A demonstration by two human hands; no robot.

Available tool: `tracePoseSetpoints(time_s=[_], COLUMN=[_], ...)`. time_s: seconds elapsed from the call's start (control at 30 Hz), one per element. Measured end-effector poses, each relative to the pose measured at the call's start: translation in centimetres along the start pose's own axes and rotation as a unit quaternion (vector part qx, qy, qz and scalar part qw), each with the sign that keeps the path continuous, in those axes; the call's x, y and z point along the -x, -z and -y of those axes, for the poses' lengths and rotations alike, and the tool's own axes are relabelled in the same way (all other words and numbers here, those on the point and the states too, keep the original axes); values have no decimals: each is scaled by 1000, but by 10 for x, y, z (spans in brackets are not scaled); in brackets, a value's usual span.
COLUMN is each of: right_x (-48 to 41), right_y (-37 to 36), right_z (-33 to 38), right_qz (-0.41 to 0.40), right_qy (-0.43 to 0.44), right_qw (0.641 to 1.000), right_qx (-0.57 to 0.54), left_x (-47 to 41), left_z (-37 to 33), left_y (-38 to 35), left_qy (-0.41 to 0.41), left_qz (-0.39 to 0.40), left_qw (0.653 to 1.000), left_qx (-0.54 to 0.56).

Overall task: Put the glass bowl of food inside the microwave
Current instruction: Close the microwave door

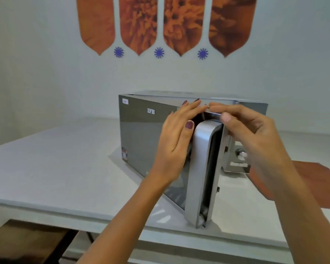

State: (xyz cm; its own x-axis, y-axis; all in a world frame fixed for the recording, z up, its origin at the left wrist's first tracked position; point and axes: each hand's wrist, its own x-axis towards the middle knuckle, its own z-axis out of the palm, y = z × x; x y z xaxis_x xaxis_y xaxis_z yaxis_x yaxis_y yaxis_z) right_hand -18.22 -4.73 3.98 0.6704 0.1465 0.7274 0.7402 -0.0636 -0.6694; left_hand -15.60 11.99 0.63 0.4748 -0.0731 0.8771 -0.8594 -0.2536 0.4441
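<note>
A silver microwave (251,105) stands on a white table (55,168). Its mirrored door (141,134), marked IFB, is swung out towards me, with the silver handle edge (200,168) nearest. My left hand (177,143) lies flat against the door's outer face beside the handle, fingers stretched up to the top edge. My right hand (255,134) pinches the door's top corner between thumb and fingertips. The door and my hands hide the oven cavity. No glass bowl of food is in view.
The control panel with a round knob (241,154) shows behind my right hand. An orange-brown mat (312,180) lies on the table to the right. A dark wooden bench (27,241) sits below the table's front edge at left. A decorated wall stands behind.
</note>
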Motion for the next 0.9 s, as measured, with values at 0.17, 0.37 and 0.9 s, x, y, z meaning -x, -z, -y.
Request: tracePoseSetpoints(time_s=[0.17,0.37,0.9], right_x=[-3,-13,-56], right_y=[10,25,34], right_z=[-15,-38,-118], right_qz=[-97,-161,-199], right_qy=[15,42,33], right_qw=[985,949,903], right_qx=[141,268,378], left_x=[-25,-62,-103], left_z=[23,50,99], left_y=[-18,-27,-75], left_qy=[-3,-26,-52], left_qz=[14,66,71], left_qw=[996,962,914], left_qx=[-88,-264,-395])
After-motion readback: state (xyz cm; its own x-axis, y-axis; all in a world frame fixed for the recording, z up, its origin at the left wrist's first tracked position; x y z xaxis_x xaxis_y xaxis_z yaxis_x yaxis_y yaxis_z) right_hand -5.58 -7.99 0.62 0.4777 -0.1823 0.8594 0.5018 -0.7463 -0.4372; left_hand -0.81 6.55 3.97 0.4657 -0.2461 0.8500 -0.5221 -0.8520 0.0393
